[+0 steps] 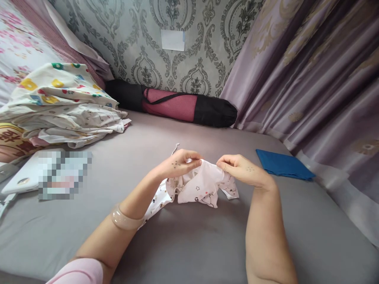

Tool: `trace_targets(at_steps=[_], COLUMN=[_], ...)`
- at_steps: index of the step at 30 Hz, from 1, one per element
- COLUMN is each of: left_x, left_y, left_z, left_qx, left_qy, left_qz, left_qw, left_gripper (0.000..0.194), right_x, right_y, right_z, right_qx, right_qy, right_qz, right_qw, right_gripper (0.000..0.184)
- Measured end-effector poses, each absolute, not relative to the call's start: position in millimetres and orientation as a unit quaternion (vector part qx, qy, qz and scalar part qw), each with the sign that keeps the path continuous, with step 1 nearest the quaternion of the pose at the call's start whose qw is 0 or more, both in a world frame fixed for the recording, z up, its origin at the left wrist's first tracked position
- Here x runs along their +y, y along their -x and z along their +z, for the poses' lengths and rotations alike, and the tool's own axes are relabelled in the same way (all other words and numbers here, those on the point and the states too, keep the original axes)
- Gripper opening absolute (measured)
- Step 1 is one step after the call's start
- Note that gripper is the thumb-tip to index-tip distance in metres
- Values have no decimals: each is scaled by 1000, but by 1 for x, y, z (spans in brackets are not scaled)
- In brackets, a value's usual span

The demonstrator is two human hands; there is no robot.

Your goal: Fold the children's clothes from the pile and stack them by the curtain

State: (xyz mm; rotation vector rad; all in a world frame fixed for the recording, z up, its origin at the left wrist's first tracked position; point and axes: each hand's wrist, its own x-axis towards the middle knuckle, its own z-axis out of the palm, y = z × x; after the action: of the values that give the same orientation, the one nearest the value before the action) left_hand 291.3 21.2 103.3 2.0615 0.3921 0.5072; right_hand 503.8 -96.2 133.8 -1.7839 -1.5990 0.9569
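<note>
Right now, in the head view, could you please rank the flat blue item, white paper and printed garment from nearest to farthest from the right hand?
1. Printed garment: pinched by the right hand.
2. Flat blue item: to its right.
3. White paper: far wall.

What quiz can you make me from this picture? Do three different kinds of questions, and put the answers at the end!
1. Is the shiny bangle worn on the left or right arm?
2. True or false: the flat blue item lies nearer the right hand than the left hand.
3. Both hands are pinching: A) a spoon, B) a printed garment, C) a cup.

Key: 1. left; 2. true; 3. B
</note>
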Motion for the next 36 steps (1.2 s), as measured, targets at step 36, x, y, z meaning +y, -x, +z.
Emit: trace_targets(at_steps=[36], left_x=[52], left_y=[-247], left_z=[112], left_qx=[236], left_qy=[-826], left_qz=[137], left_qw=[493], left_gripper=[31], right_x=[-90], right_y=[-510], right_z=[133], right_qx=[-457], right_qy=[672], right_qz=[258], right_qw=[522], right_gripper=[35])
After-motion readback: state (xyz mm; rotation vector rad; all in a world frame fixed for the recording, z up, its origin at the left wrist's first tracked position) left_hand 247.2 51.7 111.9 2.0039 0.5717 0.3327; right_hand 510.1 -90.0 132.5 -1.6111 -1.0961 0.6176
